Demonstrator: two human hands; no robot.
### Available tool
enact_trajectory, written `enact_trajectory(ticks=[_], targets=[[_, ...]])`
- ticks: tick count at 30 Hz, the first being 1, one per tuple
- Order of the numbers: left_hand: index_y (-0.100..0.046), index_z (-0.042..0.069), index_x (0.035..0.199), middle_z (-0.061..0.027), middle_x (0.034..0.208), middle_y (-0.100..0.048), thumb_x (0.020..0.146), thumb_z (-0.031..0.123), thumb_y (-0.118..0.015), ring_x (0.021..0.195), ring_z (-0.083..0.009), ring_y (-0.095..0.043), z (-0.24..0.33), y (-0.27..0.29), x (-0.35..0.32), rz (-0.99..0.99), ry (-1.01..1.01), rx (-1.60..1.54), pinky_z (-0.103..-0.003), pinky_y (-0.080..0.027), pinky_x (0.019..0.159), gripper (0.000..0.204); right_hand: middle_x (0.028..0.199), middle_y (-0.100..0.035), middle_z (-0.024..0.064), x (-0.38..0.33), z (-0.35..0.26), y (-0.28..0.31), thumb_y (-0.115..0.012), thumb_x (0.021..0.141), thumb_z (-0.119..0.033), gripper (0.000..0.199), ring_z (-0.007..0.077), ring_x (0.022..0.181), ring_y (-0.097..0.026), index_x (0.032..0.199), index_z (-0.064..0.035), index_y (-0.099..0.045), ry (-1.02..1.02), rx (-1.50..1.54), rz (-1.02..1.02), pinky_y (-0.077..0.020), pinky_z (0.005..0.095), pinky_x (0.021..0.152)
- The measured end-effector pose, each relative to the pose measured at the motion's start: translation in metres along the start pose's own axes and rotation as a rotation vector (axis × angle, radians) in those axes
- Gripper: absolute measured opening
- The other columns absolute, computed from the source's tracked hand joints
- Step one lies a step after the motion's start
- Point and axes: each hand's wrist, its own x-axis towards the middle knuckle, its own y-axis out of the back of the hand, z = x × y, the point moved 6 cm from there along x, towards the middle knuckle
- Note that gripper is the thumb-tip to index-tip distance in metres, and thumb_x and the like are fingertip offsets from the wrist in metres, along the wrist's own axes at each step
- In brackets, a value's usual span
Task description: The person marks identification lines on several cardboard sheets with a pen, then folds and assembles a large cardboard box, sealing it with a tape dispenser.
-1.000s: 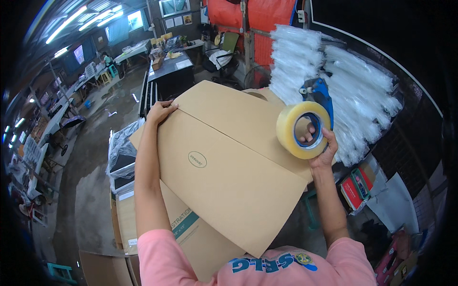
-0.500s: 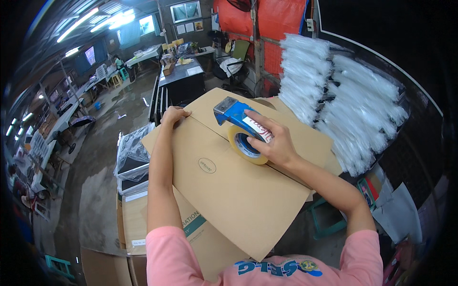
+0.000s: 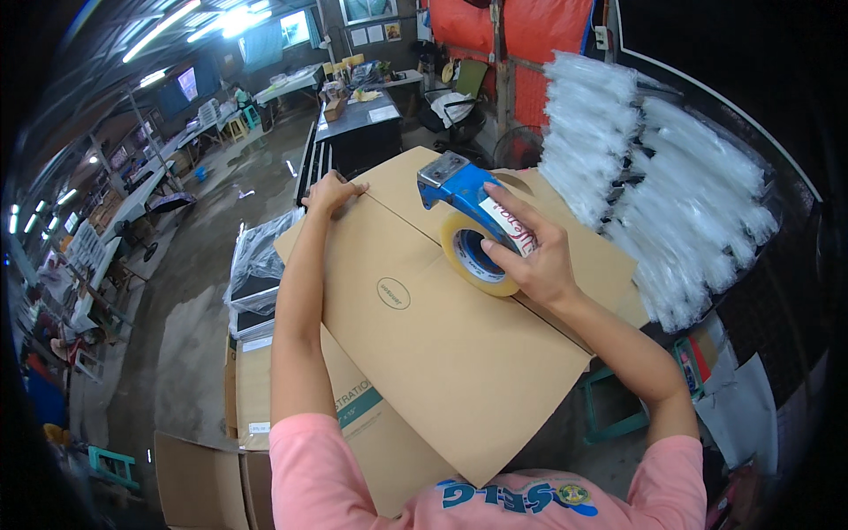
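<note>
My right hand (image 3: 539,252) grips a blue tape dispenser (image 3: 464,190) with a metal cutter end. On the dispenser sits a roll of yellowish tape (image 3: 452,252). It is held over the middle seam of a large brown cardboard box (image 3: 433,344); whether the tape touches the cardboard I cannot tell. My left hand (image 3: 334,192) holds the box's far left edge, thumb on the top panel and the other fingers partly hidden beyond the edge. A small oval print (image 3: 394,293) marks the near panel.
Bundles of clear plastic (image 3: 671,194) are stacked at the right. Plastic-wrapped items (image 3: 261,265) and an open carton (image 3: 199,481) lie at the left. A teal stool (image 3: 609,406) stands near the box's right side. Farther off are a dark desk (image 3: 358,132) and a chair (image 3: 459,106).
The whole view has shifted, so the scene sits farther right and a little higher. My left thumb now shows more clearly on the cardboard. The dispenser stays in my right hand above the seam.
</note>
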Motion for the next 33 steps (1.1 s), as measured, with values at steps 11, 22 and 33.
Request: enact_trajectory(ticks=[11,22,33], targets=[[-0.051,0.004,0.127,-0.0246,0.131,-0.05,0.08,0.049,-0.072,0.113,-0.0402,-0.053,0.065,0.009,-0.047,0.27,-0.44,0.003,-0.051,-0.044,0.092,0.069,0.097,-0.065,0.0163,-0.006,-0.006,-0.005,-0.073,0.07,-0.008,0.061,0.024,0.083,-0.063,0.13,-0.0135,-0.061,-0.06,-0.067,-0.096,-0.0502,0.033,0.079],[-0.069,-0.001,0.091,-0.0077,0.083,-0.065,0.091,0.07,-0.042,0.078,-0.0171,-0.06,0.144,0.074,-0.173,-0.61,-0.266,-0.615,-0.031,-0.048,0.076,0.076,0.085,-0.063,0.0162,-0.006,-0.008,-0.004,-0.074,0.07,-0.014,0.061,0.0251,0.072,-0.063,0.13,-0.0189,-0.061,0.048,-0.064,-0.071,-0.0519,0.0349,0.069],[-0.07,0.009,0.093,0.001,0.077,-0.062,0.088,0.011,-0.063,0.07,-0.0106,-0.053,0.098,-0.009,-0.053,-0.639,-0.196,-0.447,-0.029,-0.04,0.055,0.009,0.095,-0.07,0.0217,0.049,0.01,-0.037,-0.074,0.071,-0.032,0.055,0.0308,0.088,-0.068,0.119,-0.0055,-0.066,-0.148,-0.201,-0.294,-0.0518,0.0364,0.08]])
